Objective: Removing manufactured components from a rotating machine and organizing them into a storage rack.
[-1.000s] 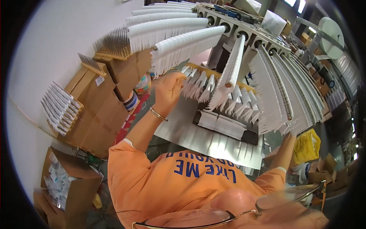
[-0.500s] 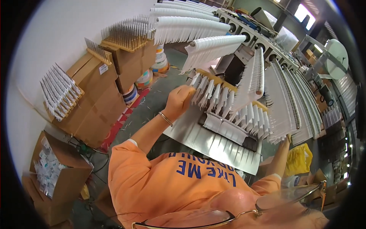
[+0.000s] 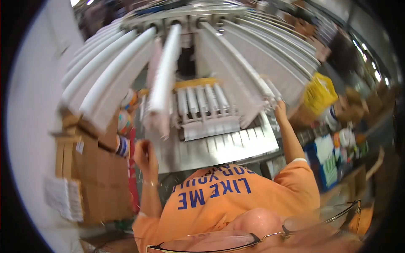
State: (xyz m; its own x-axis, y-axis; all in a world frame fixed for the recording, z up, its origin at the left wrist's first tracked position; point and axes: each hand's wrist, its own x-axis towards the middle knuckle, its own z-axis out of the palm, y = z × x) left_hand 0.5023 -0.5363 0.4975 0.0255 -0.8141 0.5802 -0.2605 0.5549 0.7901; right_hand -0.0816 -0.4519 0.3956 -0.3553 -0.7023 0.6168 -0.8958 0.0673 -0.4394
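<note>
My left hand [image 3: 145, 156] is beside the near left corner of a shiny metal table [image 3: 211, 154], fingers curled; blur hides whether anything is in them. To the right, my right hand [image 3: 279, 109] reaches up with closed fingers to the near end of a long arm [image 3: 240, 55] hung with white material; what it grips cannot be made out. Another white-covered arm [image 3: 166, 71] points towards me, left of centre. Between these arms, several narrow white pieces [image 3: 200, 101] stand in a row before a yellowish strip [image 3: 202, 81]. A white roll-like piece [image 3: 211, 127] lies in front of them.
More white-hung arms [image 3: 122, 63] fan out from the machine [image 3: 185, 14] on both sides. Cardboard boxes [image 3: 105, 181] and round tubs [image 3: 123, 122] stand at left. A yellow bag [image 3: 319, 95] and a blue crate [image 3: 322, 162] are at right.
My view has swung round, bringing the machine to the middle. My left hand has come away from the row of white pieces, down beside the table. My right hand stays by the right-hand arms.
</note>
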